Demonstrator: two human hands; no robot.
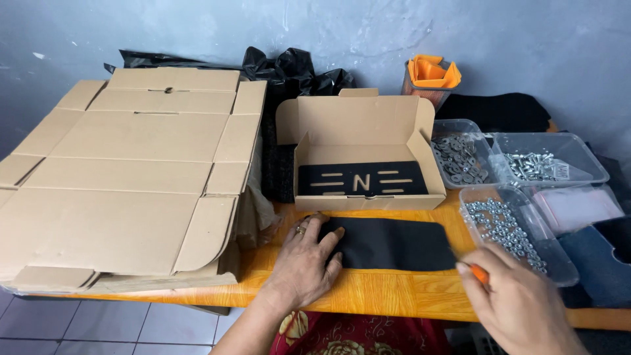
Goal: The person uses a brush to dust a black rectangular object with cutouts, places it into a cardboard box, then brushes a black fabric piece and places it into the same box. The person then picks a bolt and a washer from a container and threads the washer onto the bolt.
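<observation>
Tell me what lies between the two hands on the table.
In the head view, a flat black panel spans between left hand and right hand.

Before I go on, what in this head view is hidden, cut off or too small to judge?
- Thin orange tool: mostly hidden by the right hand; its tip and kind unreadable.
- Flat black fabric piece: left end covered by the left hand.
- Clear plastic tub of small silver hardware: pieces too small to identify.
- Dark blue cloth: cut off by the right edge.
</observation>
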